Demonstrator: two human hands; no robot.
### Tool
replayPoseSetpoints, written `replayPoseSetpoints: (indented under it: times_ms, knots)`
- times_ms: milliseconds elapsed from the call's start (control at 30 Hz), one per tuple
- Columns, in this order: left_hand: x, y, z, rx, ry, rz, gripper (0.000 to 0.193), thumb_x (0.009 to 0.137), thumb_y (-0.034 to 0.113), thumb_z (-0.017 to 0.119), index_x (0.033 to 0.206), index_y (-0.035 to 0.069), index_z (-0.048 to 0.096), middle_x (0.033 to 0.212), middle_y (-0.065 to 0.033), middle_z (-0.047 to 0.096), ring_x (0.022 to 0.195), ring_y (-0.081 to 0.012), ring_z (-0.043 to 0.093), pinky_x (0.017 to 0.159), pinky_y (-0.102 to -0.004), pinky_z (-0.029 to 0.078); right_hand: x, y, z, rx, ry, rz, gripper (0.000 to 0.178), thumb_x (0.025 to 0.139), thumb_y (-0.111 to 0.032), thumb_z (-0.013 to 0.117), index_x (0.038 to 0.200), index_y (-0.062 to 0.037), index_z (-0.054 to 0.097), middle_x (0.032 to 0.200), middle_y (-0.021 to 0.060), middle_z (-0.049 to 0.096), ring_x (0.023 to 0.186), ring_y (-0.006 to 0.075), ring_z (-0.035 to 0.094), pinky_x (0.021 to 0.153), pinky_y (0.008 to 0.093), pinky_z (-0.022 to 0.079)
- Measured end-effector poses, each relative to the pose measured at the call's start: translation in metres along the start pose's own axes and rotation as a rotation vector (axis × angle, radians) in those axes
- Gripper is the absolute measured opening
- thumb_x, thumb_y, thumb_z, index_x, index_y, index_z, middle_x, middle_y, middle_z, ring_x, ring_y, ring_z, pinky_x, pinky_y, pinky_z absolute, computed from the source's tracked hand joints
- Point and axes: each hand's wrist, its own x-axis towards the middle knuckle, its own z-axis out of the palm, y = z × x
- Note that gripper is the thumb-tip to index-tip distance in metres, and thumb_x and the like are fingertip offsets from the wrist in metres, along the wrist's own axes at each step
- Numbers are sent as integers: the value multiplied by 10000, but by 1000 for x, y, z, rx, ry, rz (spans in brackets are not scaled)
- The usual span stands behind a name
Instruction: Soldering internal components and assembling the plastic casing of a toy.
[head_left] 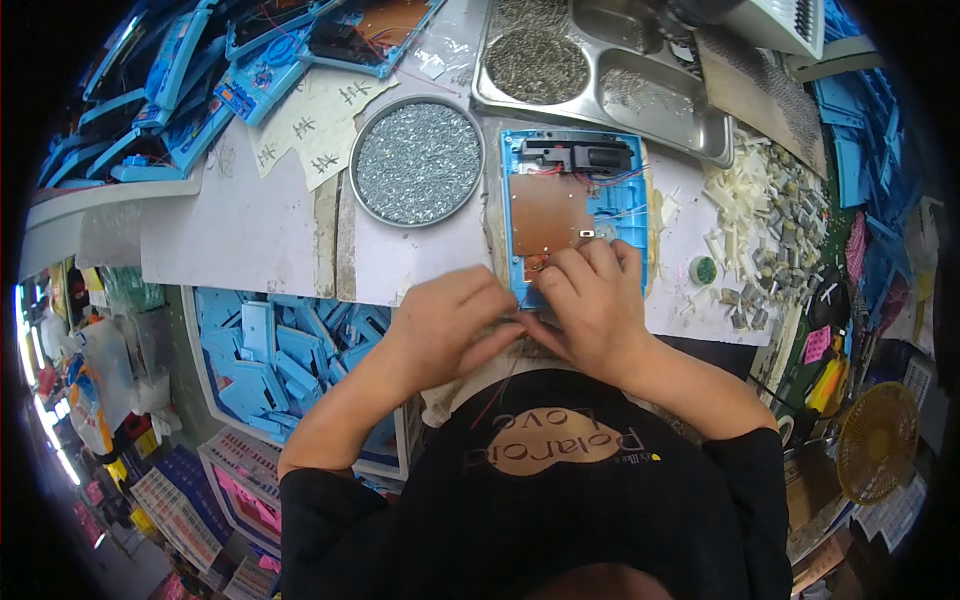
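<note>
A blue plastic casing (620, 205) lies open on the white table, with a brown circuit board (548, 212), a black part at its top and thin red and blue wires inside. My right hand (595, 305) rests on the casing's near edge, fingers curled over the board's lower corner. My left hand (450, 320) is just left of it at the table's front edge, its fingertips pinched toward the right hand. Whatever the fingers pinch is too small to see.
A round metal dish (417, 160) full of small screws stands left of the casing. A steel compartment tray (600, 70) with more screws sits behind. White plastic bits and small metal parts (765, 230) pile at the right. Blue casings (200, 70) heap at back left; a bin (275, 360) of blue parts sits below the table.
</note>
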Motion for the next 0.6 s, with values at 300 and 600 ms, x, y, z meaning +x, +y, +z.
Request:
replayPoseSetpoints:
  times_ms: [300,600]
  knots:
    - [2,-27,9,26,66,134,224,787,140,839,977,92,731,793,-78,586,666,-259,598,557,-369,483,35,126,-141,309,228,187,133,838,-165,795,877,-45,754,826,87,737,749,181,682,727,323,534]
    - [18,-27,5,-46,-60,50,249,748,152,885,976,116,790,812,-51,597,697,-209,617,593,-325,514,204,344,-266,-795,855,0,168,901,-204,711,1006,-87,772,1007,57,736,931,229,650,836,333,510]
